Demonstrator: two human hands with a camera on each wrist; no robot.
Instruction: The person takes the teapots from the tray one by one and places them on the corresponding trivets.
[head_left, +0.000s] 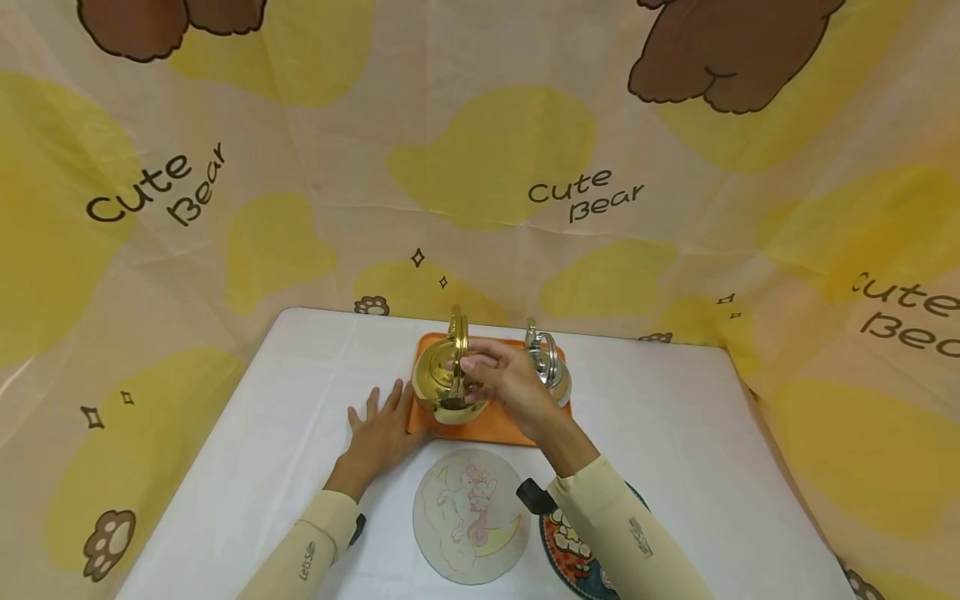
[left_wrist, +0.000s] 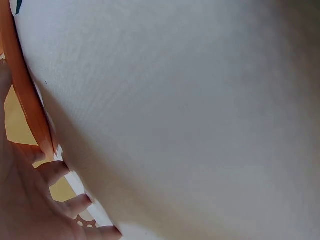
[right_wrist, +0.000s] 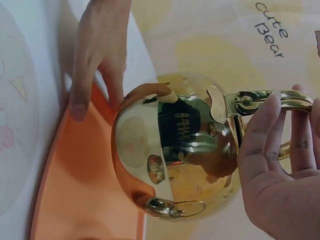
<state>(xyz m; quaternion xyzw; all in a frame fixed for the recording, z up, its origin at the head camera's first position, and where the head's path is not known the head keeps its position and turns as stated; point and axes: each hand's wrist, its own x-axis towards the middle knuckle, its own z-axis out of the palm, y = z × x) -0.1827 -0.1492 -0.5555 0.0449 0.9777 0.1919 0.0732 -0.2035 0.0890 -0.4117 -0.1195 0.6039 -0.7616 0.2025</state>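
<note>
My right hand (head_left: 517,390) grips the arched top handle of a shiny gold teapot (head_left: 437,379), fingers and thumb round the handle in the right wrist view. The teapot sits over the left part of an orange tray (head_left: 504,430); its polished side mirrors the surroundings. Spread-fingered, my left hand (head_left: 381,437) rests at the tray's left front corner, its thumb along the rim and the other fingers on the white tabletop. At the tray's right end stands a smaller silver teapot (head_left: 557,382), partly hidden behind my right hand.
In front of the tray lies a round pale mat (head_left: 471,517) with a cartoon drawing. A dark-rimmed round mat with a colourful print (head_left: 564,542) lies to its right, partly under my right sleeve. A patterned cloth backdrop (head_left: 480,167) rises behind the white table (head_left: 660,467).
</note>
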